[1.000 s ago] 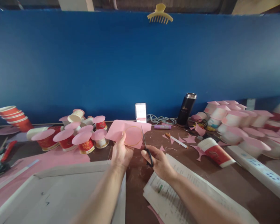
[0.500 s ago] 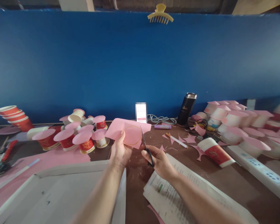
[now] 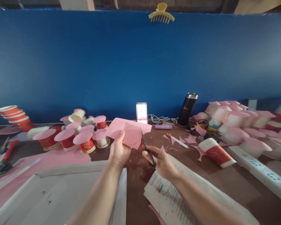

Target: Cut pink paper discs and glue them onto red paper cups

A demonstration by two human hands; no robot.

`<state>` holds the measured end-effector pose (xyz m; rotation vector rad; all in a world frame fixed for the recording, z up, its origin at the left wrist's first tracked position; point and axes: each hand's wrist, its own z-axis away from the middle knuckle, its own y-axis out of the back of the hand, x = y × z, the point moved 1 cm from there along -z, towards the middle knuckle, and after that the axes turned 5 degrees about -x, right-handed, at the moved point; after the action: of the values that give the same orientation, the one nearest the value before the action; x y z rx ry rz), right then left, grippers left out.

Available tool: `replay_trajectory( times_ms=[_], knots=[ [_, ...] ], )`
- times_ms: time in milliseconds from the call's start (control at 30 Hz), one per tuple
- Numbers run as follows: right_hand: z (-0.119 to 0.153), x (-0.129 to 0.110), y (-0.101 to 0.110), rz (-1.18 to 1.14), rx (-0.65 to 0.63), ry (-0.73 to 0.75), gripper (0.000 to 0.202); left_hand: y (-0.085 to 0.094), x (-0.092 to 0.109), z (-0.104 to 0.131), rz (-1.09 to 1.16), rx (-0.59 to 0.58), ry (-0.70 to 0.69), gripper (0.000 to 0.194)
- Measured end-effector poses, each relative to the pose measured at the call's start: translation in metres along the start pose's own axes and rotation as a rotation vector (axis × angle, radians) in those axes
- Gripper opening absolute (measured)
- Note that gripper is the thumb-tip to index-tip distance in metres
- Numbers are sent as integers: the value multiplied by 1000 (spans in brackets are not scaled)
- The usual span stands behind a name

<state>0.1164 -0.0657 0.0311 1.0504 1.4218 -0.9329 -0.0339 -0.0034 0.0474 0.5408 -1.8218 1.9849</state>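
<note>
My left hand (image 3: pixel 120 149) grips a sheet of pink paper (image 3: pixel 114 127) by its lower edge, thumb on top. A circle outline is drawn on the paper. In my right hand (image 3: pixel 162 162) is a pair of black-handled scissors (image 3: pixel 150 157), fingers in the loops and blades pointing up and away. The blades are at the right edge of the paper, beside the circle; whether they touch it I cannot tell. Behind my left hand stand several red paper cups topped with pink paper discs (image 3: pixel 85 137).
Stacked red cups (image 3: pixel 21 120) lean at the far left. A black thermos (image 3: pixel 187 109), a purple glue stick (image 3: pixel 163 127), a pencil-like stick (image 3: pixel 178 141) and pink scraps lie behind right. A tipped cup (image 3: pixel 216 152), a power strip (image 3: pixel 259 170) and printed papers (image 3: pixel 173 193) lie right; a white tray (image 3: pixel 125 193) lies left.
The pink paper and my left hand have shifted slightly left, leaving a wider gap between the circle and the scissors. My right hand is almost unmoved.
</note>
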Motion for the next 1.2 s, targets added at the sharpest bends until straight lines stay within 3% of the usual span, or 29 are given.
replay_trajectory(
  times_ms=[233,933,1200],
  knots=[
    [0,1,0,-16,-7,-1,39,-10,6,6,-9,31,-33,25],
    [1,-2,1,-31,-1,-48,42,0,10,-2,-72,-32,-82,23],
    [2,-3,4,26,-36,-53,41,-1,19,-2,-27,-22,-16,25]
  ],
)
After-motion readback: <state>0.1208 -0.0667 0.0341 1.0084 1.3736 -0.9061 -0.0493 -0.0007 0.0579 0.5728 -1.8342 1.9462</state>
